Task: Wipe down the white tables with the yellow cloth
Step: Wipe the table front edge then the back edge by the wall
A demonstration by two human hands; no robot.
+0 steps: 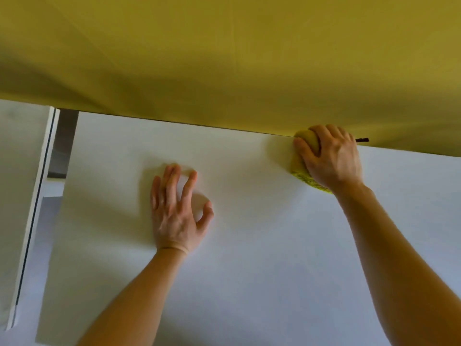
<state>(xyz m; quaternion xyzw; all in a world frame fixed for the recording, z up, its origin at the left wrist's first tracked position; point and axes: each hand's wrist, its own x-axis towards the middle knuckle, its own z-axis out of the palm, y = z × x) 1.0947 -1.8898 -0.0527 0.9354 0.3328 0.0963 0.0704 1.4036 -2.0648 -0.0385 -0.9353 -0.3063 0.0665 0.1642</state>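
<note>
A white table (pixel 249 245) fills the lower part of the head view. My right hand (pixel 331 156) grips a bunched yellow cloth (pixel 303 171) at the table's far edge, right where it meets the yellow wall. The cloth lies pressed on the tabletop, mostly hidden under my fingers. My left hand (pixel 175 211) rests flat on the table left of centre, fingers spread and holding nothing.
A yellow wall (pixel 224 58) rises directly behind the table. To the left, across a narrow gap, stands a second white surface (pixel 20 171). A small dark object (pixel 363 140) pokes out at the wall line behind my right hand.
</note>
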